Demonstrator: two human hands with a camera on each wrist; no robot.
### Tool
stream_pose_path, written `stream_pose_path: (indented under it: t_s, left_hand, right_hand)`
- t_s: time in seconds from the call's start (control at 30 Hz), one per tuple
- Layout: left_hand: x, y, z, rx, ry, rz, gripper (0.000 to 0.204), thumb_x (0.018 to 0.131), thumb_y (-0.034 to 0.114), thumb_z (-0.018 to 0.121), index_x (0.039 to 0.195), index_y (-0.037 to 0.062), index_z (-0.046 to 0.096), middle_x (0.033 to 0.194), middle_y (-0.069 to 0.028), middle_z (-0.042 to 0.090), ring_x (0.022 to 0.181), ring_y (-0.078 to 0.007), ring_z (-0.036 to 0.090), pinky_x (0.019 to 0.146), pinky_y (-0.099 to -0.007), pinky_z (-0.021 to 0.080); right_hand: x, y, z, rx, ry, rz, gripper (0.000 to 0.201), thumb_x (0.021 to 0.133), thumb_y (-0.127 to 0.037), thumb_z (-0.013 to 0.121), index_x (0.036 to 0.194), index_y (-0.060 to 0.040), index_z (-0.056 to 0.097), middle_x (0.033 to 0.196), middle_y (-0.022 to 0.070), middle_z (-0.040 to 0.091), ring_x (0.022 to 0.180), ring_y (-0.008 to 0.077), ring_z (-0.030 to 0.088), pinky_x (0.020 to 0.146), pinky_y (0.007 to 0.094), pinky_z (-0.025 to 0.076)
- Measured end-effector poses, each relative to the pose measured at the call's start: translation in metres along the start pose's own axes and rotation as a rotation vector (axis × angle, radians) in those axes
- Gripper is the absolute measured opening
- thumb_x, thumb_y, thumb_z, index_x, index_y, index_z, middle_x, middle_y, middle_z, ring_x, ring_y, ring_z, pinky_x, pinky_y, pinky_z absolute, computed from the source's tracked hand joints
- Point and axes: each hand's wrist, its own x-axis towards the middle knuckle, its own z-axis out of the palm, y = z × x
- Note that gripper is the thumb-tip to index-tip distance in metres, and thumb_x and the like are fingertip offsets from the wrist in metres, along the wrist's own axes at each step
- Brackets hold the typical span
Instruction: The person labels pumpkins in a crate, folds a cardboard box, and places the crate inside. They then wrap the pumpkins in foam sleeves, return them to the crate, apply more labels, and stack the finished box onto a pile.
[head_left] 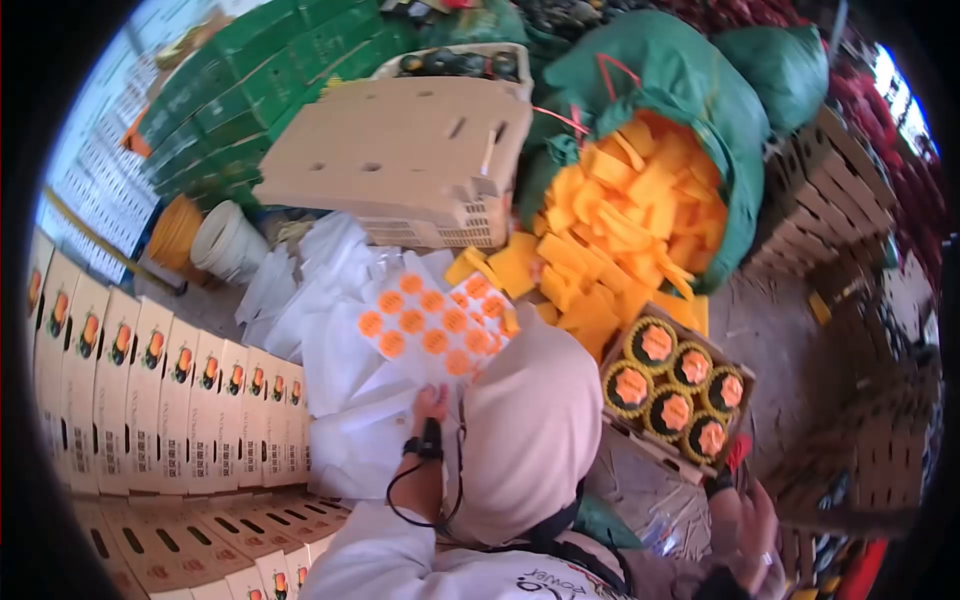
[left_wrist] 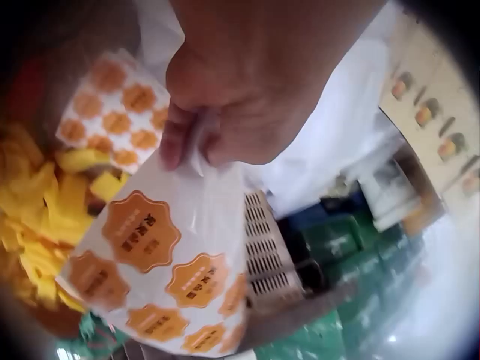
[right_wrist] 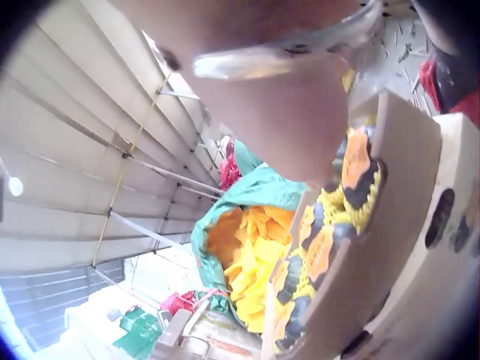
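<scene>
My left hand (head_left: pixel 430 403) pinches the edge of a sheet of orange scalloped stickers (left_wrist: pixel 142 229) between thumb and fingers. In the left wrist view the sheet hangs from the hand, its printed side showing. A second sticker sheet (left_wrist: pixel 116 112) lies behind it, close to the yellow foam pieces (left_wrist: pixel 49 202). My right hand (head_left: pixel 752 525) is beside the near right corner of an open cardboard box (head_left: pixel 655 455), its fingers loosely extended with nothing visible in them. Several dark round fruits (head_left: pixel 671 411) sit in that box, in yellow foam nets, each bearing an orange sticker.
A green sack (head_left: pixel 660 65) spills yellow foam pieces behind the box. White plastic sheeting (head_left: pixel 345 400) lies beneath the sticker sheets. Printed cartons (head_left: pixel 170 400) line the left side. A flat cardboard (head_left: pixel 400 130) covers a crate at the back. Buckets (head_left: pixel 230 240) stand at the back left.
</scene>
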Motion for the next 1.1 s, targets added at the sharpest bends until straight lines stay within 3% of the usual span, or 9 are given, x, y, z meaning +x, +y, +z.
stream_pose_path:
  t_s: [0.03, 0.1, 0.27, 0.37, 0.5, 0.57, 0.67, 0.8, 1.1]
  left_hand:
    - [-0.013, 0.032, -0.003, 0.491, 0.022, 0.011, 0.028, 0.078, 0.029, 0.059, 0.075, 0.0011, 0.059, 0.074, -0.0182, 0.062, 0.068, -0.0379, 0.058, 0.064, -0.0402, 0.050]
    - [0.003, -0.059, 0.044, 0.507, -0.331, -0.001, 0.029, 0.074, 0.030, 0.062, 0.079, 0.0022, 0.061, 0.074, -0.0181, 0.063, 0.067, -0.0375, 0.060, 0.063, -0.0408, 0.049]
    - [0.015, 0.108, -0.057, 0.422, -0.546, 0.002, 0.022, 0.070, 0.028, 0.062, 0.073, 0.0061, 0.062, 0.065, -0.0134, 0.061, 0.062, -0.0286, 0.062, 0.058, -0.0390, 0.049]
    - [0.090, 0.116, -0.098, -0.525, -0.956, -0.711, 0.016, 0.076, 0.024, 0.058, 0.076, 0.0083, 0.061, 0.059, -0.0066, 0.057, 0.054, -0.0189, 0.058, 0.050, -0.0354, 0.047]
    - [0.131, 0.334, -0.151, 0.024, -0.289, 0.433, 0.022, 0.081, 0.010, 0.058, 0.102, 0.0062, 0.061, 0.075, -0.0084, 0.061, 0.061, -0.0183, 0.060, 0.059, -0.0313, 0.049]
    - [0.120, 0.438, -0.161, 0.175, -0.034, 0.643, 0.025, 0.076, 0.006, 0.060, 0.101, 0.0074, 0.062, 0.082, -0.0113, 0.061, 0.073, -0.0242, 0.060, 0.066, -0.0351, 0.049]
    - [0.152, 0.458, -0.145, 0.649, 0.030, 1.106, 0.025, 0.071, 0.006, 0.060, 0.095, 0.0082, 0.064, 0.086, -0.0140, 0.060, 0.085, -0.0293, 0.057, 0.075, -0.0380, 0.047]
    - [0.215, 0.413, -0.129, 0.517, -0.223, 1.209, 0.017, 0.065, 0.008, 0.055, 0.078, 0.0002, 0.063, 0.084, -0.0174, 0.061, 0.091, -0.0355, 0.054, 0.088, -0.0432, 0.041]
    - [0.242, 0.449, -0.167, 0.894, -0.540, 1.056, 0.034, 0.084, 0.017, 0.056, 0.113, -0.0007, 0.055, 0.111, -0.0177, 0.057, 0.098, -0.0284, 0.054, 0.087, -0.0352, 0.042]
  right_hand:
    - [-0.003, -0.002, -0.017, 0.182, 0.000, 0.060, 0.030, 0.083, -0.017, 0.055, 0.110, -0.0035, 0.059, 0.101, 0.0093, 0.063, 0.091, 0.0161, 0.058, 0.079, 0.0283, 0.047]
    - [-0.001, -0.017, -0.023, 0.118, 0.006, 0.088, 0.029, 0.083, -0.017, 0.054, 0.109, -0.0040, 0.059, 0.100, 0.0092, 0.063, 0.090, 0.0168, 0.058, 0.078, 0.0287, 0.047]
    - [0.001, -0.047, -0.012, -0.543, -0.097, -0.033, 0.028, 0.083, -0.017, 0.054, 0.108, -0.0051, 0.059, 0.097, 0.0089, 0.063, 0.087, 0.0185, 0.059, 0.076, 0.0298, 0.048]
    - [-0.008, -0.057, -0.014, -0.761, -0.153, -0.102, 0.027, 0.083, -0.017, 0.053, 0.107, -0.0057, 0.059, 0.095, 0.0088, 0.063, 0.086, 0.0195, 0.060, 0.075, 0.0304, 0.049]
    - [-0.019, -0.067, -0.015, -0.942, -0.201, -0.191, 0.026, 0.083, -0.017, 0.053, 0.106, -0.0066, 0.059, 0.092, 0.0086, 0.063, 0.083, 0.0209, 0.060, 0.074, 0.0312, 0.049]
    - [-0.024, -0.071, -0.014, -1.002, -0.212, -0.240, 0.026, 0.082, -0.017, 0.052, 0.105, -0.0070, 0.059, 0.091, 0.0085, 0.063, 0.082, 0.0216, 0.061, 0.073, 0.0316, 0.050]
    - [-0.037, -0.081, -0.007, -1.071, -0.245, -0.322, 0.025, 0.082, -0.017, 0.052, 0.104, -0.0076, 0.059, 0.089, 0.0083, 0.063, 0.081, 0.0226, 0.061, 0.072, 0.0322, 0.050]
    - [-0.043, -0.073, 0.047, -1.139, -0.344, -0.403, 0.022, 0.082, -0.023, 0.052, 0.097, -0.0093, 0.060, 0.087, 0.0097, 0.061, 0.078, 0.0274, 0.061, 0.068, 0.0362, 0.050]
    - [-0.014, 0.024, 0.114, -0.998, -0.530, -0.364, 0.031, 0.081, -0.032, 0.054, 0.102, -0.0087, 0.055, 0.081, 0.0130, 0.062, 0.080, 0.0322, 0.061, 0.069, 0.0432, 0.049]
